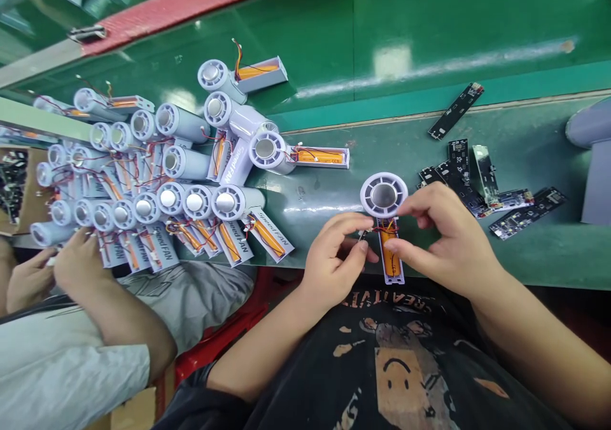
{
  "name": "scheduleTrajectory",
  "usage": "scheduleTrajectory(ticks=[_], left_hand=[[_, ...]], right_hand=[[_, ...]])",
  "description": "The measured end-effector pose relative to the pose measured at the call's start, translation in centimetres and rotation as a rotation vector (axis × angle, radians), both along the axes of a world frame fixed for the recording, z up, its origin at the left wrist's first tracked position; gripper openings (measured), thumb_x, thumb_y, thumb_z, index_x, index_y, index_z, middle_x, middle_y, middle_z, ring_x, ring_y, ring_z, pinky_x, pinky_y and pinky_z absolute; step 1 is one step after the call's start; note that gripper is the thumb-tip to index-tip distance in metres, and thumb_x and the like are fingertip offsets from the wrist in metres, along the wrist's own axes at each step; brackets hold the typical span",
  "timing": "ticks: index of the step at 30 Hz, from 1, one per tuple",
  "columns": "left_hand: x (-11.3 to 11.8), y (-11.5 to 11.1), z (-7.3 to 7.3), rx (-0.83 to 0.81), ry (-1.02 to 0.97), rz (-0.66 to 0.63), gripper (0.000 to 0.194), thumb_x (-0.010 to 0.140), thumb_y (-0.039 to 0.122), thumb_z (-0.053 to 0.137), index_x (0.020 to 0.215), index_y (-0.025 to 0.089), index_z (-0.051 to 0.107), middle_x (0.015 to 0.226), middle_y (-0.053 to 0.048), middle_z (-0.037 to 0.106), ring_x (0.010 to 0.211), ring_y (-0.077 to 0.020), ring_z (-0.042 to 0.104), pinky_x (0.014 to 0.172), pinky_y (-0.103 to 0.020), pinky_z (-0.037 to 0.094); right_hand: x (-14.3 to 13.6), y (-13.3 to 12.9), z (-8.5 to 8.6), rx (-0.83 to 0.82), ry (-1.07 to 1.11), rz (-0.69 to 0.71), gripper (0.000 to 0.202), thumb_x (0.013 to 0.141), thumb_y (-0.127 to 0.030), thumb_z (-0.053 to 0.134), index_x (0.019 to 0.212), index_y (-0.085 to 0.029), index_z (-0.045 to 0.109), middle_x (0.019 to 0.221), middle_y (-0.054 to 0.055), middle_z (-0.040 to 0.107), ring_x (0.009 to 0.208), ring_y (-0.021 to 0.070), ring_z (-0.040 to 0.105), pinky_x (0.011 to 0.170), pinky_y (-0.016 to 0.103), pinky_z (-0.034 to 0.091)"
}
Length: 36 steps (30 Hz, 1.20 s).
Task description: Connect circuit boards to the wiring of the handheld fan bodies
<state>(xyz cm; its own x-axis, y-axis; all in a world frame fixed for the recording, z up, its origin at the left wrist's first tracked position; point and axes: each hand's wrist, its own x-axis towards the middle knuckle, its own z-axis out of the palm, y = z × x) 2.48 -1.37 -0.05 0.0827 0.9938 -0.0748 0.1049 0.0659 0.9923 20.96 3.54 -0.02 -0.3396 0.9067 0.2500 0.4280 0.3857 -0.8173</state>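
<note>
A pale lilac handheld fan point(384, 195) lies in front of me, with its round grille away from me and its handle towards me. The handle's open shell shows an orange battery point(391, 258) and thin red and black wires. My right hand point(442, 239) is at the fan's right side, its thumb by the battery and its curled index finger at the grille's rim. On the other side, my left hand point(337, 252) pinches a small dark part point(365, 234) close to the wires; the fingers hide most of it.
Several loose black circuit boards point(458, 169) lie to the right. Many similar fans point(195, 201) crowd the left. One fan point(270, 150) lies nearer. A co-worker's hands point(79, 261) are at the far left. A pale lilac object point(594, 163) stands at the right edge.
</note>
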Motion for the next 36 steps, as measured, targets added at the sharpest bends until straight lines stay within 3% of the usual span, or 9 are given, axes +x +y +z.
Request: scheduleTrajectory(ticks=[4, 10, 16, 18, 21, 25, 30, 33, 36], left_hand=[[0.1, -0.1, 0.1, 0.078, 0.12, -0.041, 0.028, 0.091, 0.005, 0.047, 0.11, 0.022, 0.06, 0.122, -0.006, 0.052, 0.066, -0.0034, 0.066, 0.053, -0.015, 0.057], [-0.1, 0.0, 0.4, 0.054, 0.239, -0.077, 0.029, 0.094, 0.003, 0.038, 0.102, 0.019, 0.061, 0.119, -0.005, 0.052, 0.06, -0.0009, 0.062, 0.056, -0.017, 0.057], [-1.0, 0.1, 0.8, 0.126, 0.44, -0.228, 0.037, 0.085, -0.004, 0.04, 0.102, 0.021, 0.061, 0.119, -0.004, 0.055, 0.064, -0.0039, 0.06, 0.067, -0.024, 0.058], [-1.2, 0.1, 0.9, 0.166, 0.501, -0.255, 0.039, 0.085, -0.003, 0.042, 0.107, 0.023, 0.061, 0.119, -0.004, 0.056, 0.067, -0.006, 0.06, 0.07, -0.026, 0.058], [-0.9, 0.2, 0.8, 0.152, 0.388, -0.198, 0.04, 0.091, 0.001, 0.042, 0.12, 0.027, 0.053, 0.121, -0.004, 0.054, 0.067, -0.0054, 0.06, 0.067, -0.024, 0.058], [-0.5, 0.5, 0.4, 0.192, 0.22, -0.165, 0.031, 0.096, 0.009, 0.046, 0.12, 0.028, 0.051, 0.12, -0.004, 0.052, 0.068, -0.0048, 0.059, 0.061, -0.019, 0.056], [-0.8, 1.2, 0.4, 0.376, 0.323, -0.199, 0.017, 0.095, 0.013, 0.053, 0.105, 0.025, 0.059, 0.115, -0.005, 0.055, 0.106, -0.0173, 0.06, 0.081, -0.028, 0.058], [-0.7, 1.2, 0.3, 0.301, 0.296, -0.132, 0.005, 0.094, 0.018, 0.057, 0.095, 0.022, 0.06, 0.114, -0.004, 0.055, 0.092, -0.0138, 0.064, 0.08, -0.029, 0.059], [-0.2, 0.8, 0.0, 0.103, 0.094, -0.044, 0.006, 0.095, 0.024, 0.057, 0.092, 0.02, 0.059, 0.116, -0.003, 0.051, 0.064, -0.0035, 0.061, 0.056, -0.018, 0.056]], right_hand=[[-0.3, -0.6, 0.8, 0.019, -0.082, -0.025, 0.006, 0.086, -0.019, 0.064, 0.092, -0.021, 0.062, 0.086, 0.004, 0.062, 0.077, 0.0167, 0.058, 0.062, 0.03, 0.047], [-0.1, -0.3, 1.0, -0.195, 0.074, -0.069, 0.006, 0.089, -0.019, 0.061, 0.083, -0.022, 0.062, 0.08, 0.0, 0.064, 0.073, 0.0142, 0.06, 0.065, 0.028, 0.048], [0.3, -0.1, 0.6, -0.241, 0.193, -0.186, 0.006, 0.094, -0.024, 0.056, 0.089, -0.023, 0.059, 0.085, 0.0, 0.062, 0.077, 0.014, 0.06, 0.072, 0.031, 0.047], [0.0, -0.3, 0.6, -0.244, 0.228, -0.155, 0.005, 0.094, -0.025, 0.056, 0.09, -0.023, 0.059, 0.089, 0.001, 0.065, 0.078, 0.0139, 0.062, 0.072, 0.031, 0.049], [-0.8, -0.8, 0.7, -0.173, 0.199, -0.033, 0.004, 0.09, -0.021, 0.062, 0.09, -0.024, 0.059, 0.087, 0.0, 0.068, 0.079, 0.0138, 0.064, 0.073, 0.03, 0.051], [-1.4, -1.2, 0.3, -0.245, 0.287, 0.061, 0.026, 0.085, -0.016, 0.067, 0.102, -0.026, 0.051, 0.079, -0.005, 0.066, 0.068, 0.0104, 0.063, 0.062, 0.024, 0.052], [-1.2, -0.9, 0.0, -0.412, 0.373, 0.091, 0.033, 0.082, -0.02, 0.071, 0.099, -0.026, 0.044, 0.076, -0.007, 0.066, 0.058, 0.0087, 0.059, 0.053, 0.022, 0.05], [-1.0, -0.7, 0.3, -0.296, 0.249, 0.103, 0.018, 0.083, -0.019, 0.07, 0.089, -0.024, 0.053, 0.076, -0.004, 0.066, 0.059, 0.009, 0.058, 0.054, 0.023, 0.05], [-1.1, -0.7, 0.7, -0.029, 0.102, 0.105, 0.009, 0.086, -0.016, 0.065, 0.091, -0.022, 0.062, 0.083, 0.001, 0.071, 0.072, 0.0126, 0.064, 0.066, 0.027, 0.054]])
